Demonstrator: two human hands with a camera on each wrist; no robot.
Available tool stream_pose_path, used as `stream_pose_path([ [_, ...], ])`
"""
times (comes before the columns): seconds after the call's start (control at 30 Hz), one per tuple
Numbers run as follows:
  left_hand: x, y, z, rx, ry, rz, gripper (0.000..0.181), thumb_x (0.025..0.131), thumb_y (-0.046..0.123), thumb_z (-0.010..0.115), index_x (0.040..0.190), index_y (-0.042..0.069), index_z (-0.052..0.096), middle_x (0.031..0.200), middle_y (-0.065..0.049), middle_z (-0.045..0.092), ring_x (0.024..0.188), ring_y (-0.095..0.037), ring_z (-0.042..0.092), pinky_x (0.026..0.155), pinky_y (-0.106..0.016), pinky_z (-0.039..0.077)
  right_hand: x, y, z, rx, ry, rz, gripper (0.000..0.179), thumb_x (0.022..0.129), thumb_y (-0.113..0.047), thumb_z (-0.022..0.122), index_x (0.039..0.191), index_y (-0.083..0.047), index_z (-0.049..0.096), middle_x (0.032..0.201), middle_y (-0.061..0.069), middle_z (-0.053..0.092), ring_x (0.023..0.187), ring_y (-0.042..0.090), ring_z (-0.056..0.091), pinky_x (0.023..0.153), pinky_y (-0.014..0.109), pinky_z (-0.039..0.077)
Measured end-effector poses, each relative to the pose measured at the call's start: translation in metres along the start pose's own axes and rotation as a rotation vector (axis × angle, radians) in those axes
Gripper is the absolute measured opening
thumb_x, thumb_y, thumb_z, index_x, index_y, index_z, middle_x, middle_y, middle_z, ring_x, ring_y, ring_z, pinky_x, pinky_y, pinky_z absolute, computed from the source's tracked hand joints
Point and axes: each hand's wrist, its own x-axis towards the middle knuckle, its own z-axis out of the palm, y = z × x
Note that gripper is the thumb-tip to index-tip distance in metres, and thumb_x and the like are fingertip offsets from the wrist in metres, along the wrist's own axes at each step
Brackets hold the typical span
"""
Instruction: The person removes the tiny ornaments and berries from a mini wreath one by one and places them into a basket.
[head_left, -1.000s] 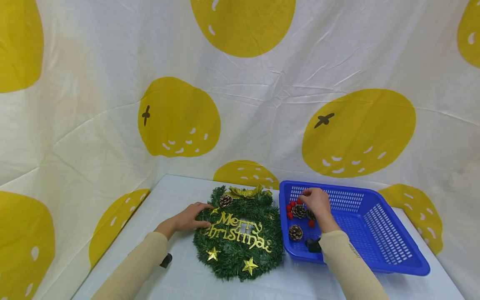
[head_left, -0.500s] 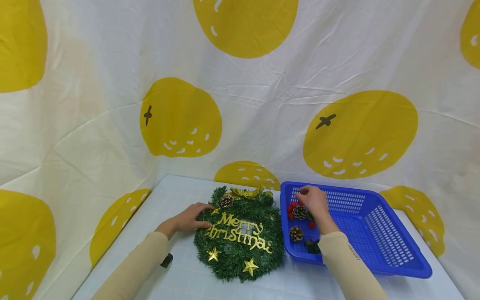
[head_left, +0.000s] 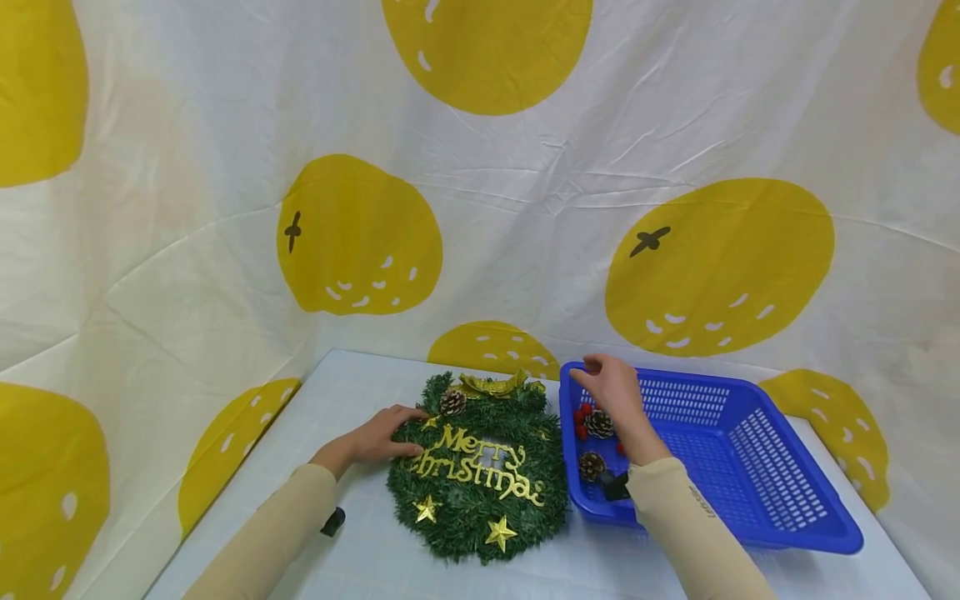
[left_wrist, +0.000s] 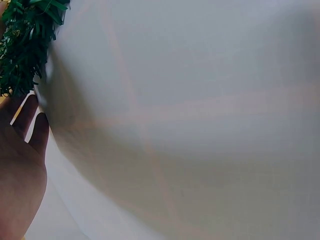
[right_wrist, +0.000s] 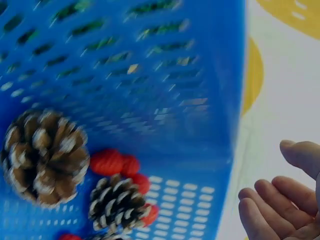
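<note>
In the head view a green tinsel wreath [head_left: 480, 521] lies on the table, with gold "Merry Christmas" lettering [head_left: 480, 467], gold stars [head_left: 497, 533], a pine cone [head_left: 452, 402] and a gold ribbon [head_left: 491, 384]. My left hand [head_left: 378, 435] rests at the wreath's left edge, fingers fairly straight against the greenery. My right hand [head_left: 617, 396] is over the back left corner of the blue basket [head_left: 780, 467]. In the right wrist view a gap shows between its thumb and bent fingers, with nothing seen there. Inside the basket are pine cones [right_wrist: 45, 157] and red berries [right_wrist: 107, 162].
The basket stands close against the wreath's right side. A white cloth [head_left: 555, 225] with yellow fruit prints hangs behind and at both sides. Pale blue checked cloth covers the table [head_left: 360, 567].
My right hand has risen from the berries and moved up and left towards the basket's back left corner, its thumb and fingers spreading apart. The left hand and wreath have stayed put.
</note>
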Motion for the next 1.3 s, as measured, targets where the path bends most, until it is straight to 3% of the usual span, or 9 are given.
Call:
stream_pose_path([
  [0.4, 0.0, 0.001, 0.001, -0.004, -0.006, -0.015, 0.064, 0.094, 0.043, 0.064, 0.145, 0.011, 0.045, 0.144, -0.021, 0.041, 0.133, -0.043, 0.037, 0.105, -0.063, 0.031, -0.002, -0.041, 0.012, 0.039, -0.006, -0.088, 0.049, 0.094, -0.027, 0.066, 0.132, 0.002, 0.058, 0.125, 0.022, 0.063, 0.112, 0.036, 0.059, 0.092, 0.051, 0.048],
  [0.67, -0.001, 0.003, -0.001, -0.003, 0.002, -0.002, 0.064, 0.093, 0.043, 0.065, 0.144, 0.009, 0.045, 0.143, -0.022, 0.042, 0.132, -0.043, 0.037, 0.104, -0.063, 0.031, -0.007, -0.06, 0.026, 0.121, -0.061, -0.089, 0.055, 0.094, -0.028, 0.067, 0.139, 0.0, 0.052, 0.134, 0.02, 0.057, 0.12, 0.037, 0.055, 0.093, 0.052, 0.048],
  [1.3, 0.0, 0.0, 0.0, 0.001, -0.003, -0.01, 0.065, 0.093, 0.046, 0.064, 0.145, 0.011, 0.045, 0.143, -0.02, 0.042, 0.133, -0.041, 0.037, 0.106, -0.061, 0.03, -0.009, -0.088, 0.055, 0.079, -0.099, -0.118, 0.057, 0.091, -0.031, 0.071, 0.137, -0.002, 0.055, 0.131, 0.016, 0.06, 0.117, 0.034, 0.058, 0.091, 0.049, 0.049],
])
